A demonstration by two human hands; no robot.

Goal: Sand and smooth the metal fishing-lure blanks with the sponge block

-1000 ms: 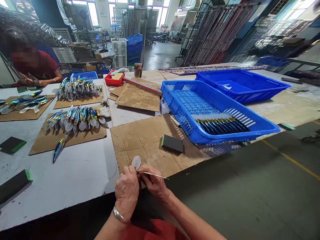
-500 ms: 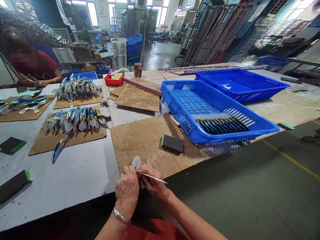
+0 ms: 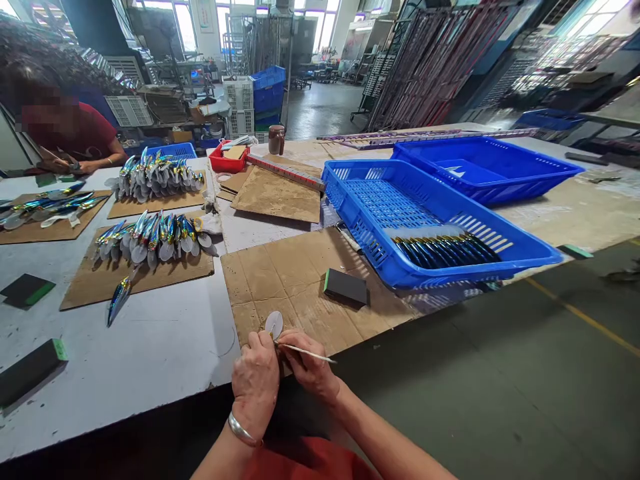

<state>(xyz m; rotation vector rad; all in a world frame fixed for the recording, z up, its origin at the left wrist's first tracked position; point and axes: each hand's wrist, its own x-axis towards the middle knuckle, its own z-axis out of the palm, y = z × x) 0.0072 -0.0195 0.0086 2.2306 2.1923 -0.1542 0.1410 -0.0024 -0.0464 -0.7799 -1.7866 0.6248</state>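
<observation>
My left hand (image 3: 256, 373) is closed around a fishing lure whose round clear lip (image 3: 274, 324) sticks up beyond the fingers. The lure's body is hidden by my hands. Pinched in my right hand (image 3: 309, 367) is a thin white stick (image 3: 315, 356), its near end pointing right and its other end against the lure by the lip. Both hands meet at the front edge of a cardboard sheet (image 3: 270, 273). On that sheet, beyond my right hand, lies a black block (image 3: 346, 288) with a green side. One blue lure (image 3: 119, 299) lies apart on the left.
Rows of shiny lures (image 3: 150, 240) lie on cardboard at left. A blue basket (image 3: 370, 250) holding a row of dark lures stands at right, beside a deeper blue bin (image 3: 530, 170). A red tray (image 3: 227, 159) and brown mug (image 3: 276, 140) are farther back. A co-worker (image 3: 75, 137) sits far left.
Both hands keep almost the same place and grip. The white stick's free end has shifted very slightly up, and the whole view has moved a few pixels.
</observation>
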